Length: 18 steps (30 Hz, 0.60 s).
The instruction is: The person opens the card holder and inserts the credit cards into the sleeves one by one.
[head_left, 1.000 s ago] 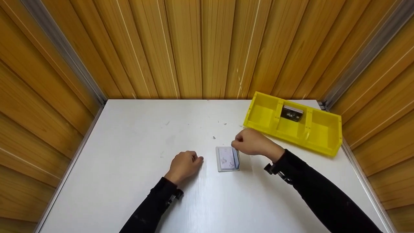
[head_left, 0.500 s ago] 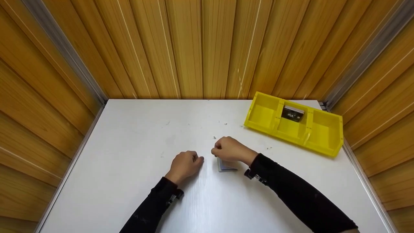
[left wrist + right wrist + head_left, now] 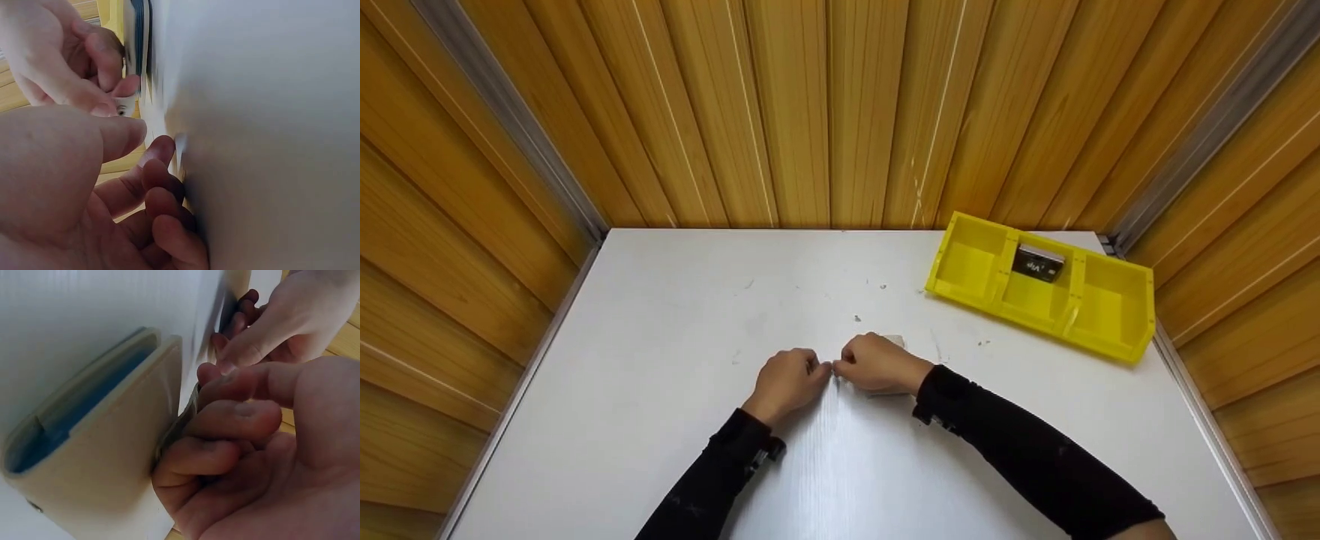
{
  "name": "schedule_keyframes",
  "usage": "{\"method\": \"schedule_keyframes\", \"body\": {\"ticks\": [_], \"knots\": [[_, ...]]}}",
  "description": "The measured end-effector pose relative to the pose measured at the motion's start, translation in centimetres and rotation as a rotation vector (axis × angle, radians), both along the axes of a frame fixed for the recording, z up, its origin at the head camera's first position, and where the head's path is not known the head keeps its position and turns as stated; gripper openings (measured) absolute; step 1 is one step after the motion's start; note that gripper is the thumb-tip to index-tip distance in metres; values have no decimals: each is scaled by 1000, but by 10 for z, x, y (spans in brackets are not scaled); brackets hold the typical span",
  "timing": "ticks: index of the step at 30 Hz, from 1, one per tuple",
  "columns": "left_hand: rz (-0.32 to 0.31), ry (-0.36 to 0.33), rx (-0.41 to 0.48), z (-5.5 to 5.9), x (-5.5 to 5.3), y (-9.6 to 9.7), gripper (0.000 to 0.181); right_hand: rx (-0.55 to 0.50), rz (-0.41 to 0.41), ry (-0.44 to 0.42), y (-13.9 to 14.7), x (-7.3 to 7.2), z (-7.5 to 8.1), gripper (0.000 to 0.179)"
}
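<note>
A cream card wallet (image 3: 121, 433) lies folded on the white table, blue showing between its covers in the right wrist view. My right hand (image 3: 881, 365) is over it and hides most of it in the head view. Thumb and fingertips of that hand pinch the wallet's short strap, whose end (image 3: 122, 106) bears a small dark round snap. Just to the left, my left hand (image 3: 787, 381) rests on the table with fingers loosely curled and nothing held. The two hands' fingertips come very close together.
At the back right stands a yellow three-compartment tray (image 3: 996, 306). Its middle compartment holds a black box marked "Vip" (image 3: 1039, 262). Wood-look panels (image 3: 855, 112) wall the table (image 3: 675, 300) at the back and both sides.
My right hand has moved left and slightly down, across the wallet toward my left hand. The wallet's printed inside, visible earlier, is now covered by a cream cover. My left hand has not moved.
</note>
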<state>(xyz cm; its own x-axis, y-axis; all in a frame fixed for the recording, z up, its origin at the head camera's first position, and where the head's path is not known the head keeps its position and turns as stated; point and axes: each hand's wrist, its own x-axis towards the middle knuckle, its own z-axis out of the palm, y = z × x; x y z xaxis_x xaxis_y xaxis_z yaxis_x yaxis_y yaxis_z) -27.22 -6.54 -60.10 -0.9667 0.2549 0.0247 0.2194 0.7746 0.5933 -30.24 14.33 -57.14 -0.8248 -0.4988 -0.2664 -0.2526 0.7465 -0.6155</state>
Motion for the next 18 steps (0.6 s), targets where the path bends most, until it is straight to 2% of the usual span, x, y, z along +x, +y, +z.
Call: {"method": "schedule_keyframes", "body": {"ticks": [4,9,14,18], "knots": [[-4,2,-2,0,0,-1,33,-20,-1,-20,4,-2,5,41],[-3,-2,-3,1,0,-1,34,-45,-23,-1,15,-6,12,49],[10,-9,-9,1,1,0,34,-71,-102,8,31,-9,18,50],[17,-26,-15,1,1,1,34,-50,-172,26,48,-13,23,44]]}}
